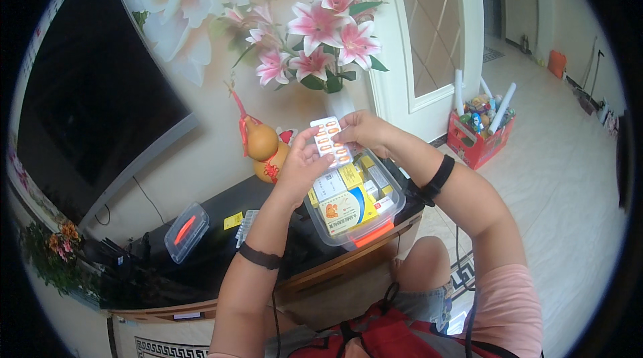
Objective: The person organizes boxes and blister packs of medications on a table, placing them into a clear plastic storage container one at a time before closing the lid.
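A white blister pack of orange capsules (326,141) is held up between both hands, above a clear plastic box. My left hand (305,159) grips its left and lower edge, the thumb on its face. My right hand (362,129) pinches its upper right side. Below, the clear plastic box (321,235) with an orange latch holds several medicine boxes, among them a yellow and white carton (346,211) on top. On the black cabinet top, left of the box, are another blister pack (246,227), partly behind my left forearm, and a small yellow packet (233,220).
A clear lid with an orange latch (187,233) lies on the black cabinet top (201,277). Behind stand a gourd ornament (262,144) and a vase of pink lilies (341,104). A large television (100,86) is at left. A red carton of goods (469,144) stands on the floor at right.
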A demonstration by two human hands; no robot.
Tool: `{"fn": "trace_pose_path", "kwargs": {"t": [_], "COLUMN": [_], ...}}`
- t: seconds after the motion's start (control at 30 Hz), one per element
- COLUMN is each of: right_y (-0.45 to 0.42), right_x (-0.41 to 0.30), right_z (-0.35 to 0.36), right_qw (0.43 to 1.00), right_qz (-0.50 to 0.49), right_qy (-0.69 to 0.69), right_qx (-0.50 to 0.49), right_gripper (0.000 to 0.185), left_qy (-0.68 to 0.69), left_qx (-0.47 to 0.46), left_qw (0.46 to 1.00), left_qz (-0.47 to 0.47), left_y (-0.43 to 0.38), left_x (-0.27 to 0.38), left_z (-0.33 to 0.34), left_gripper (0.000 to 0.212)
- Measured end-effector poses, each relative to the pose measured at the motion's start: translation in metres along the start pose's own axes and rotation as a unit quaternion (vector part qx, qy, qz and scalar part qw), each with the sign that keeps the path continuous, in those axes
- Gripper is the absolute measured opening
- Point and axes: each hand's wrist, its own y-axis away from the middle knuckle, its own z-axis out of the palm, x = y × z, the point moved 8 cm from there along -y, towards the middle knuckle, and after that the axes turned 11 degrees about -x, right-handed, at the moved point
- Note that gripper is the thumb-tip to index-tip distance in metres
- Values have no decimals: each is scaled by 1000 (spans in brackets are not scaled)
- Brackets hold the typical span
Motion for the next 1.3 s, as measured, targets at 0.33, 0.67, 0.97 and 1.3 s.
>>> {"fn": "trace_pose_path", "kwargs": {"t": [0.33,0.67,0.97,1.3], "right_y": [-29,-24,66,65], "right_x": [34,26,-93,18], "right_z": [-58,-20,139,270], "right_qw": [922,813,854,891], "right_qz": [62,74,-212,-199], "right_qy": [368,577,474,393], "right_qx": [103,-33,-24,-114], "right_gripper": [33,25,30,38], "left_qy": [-32,4,33,-69], "left_qx": [127,192,271,404], "left_qw": [989,976,951,904], "left_qz": [-64,-105,-146,-125], "left_y": [36,80,119,193], "left_x": [-32,-76,-137,-176], "left_z": [-64,-105,-133,-226], "left_gripper": [43,33,30,32]}}
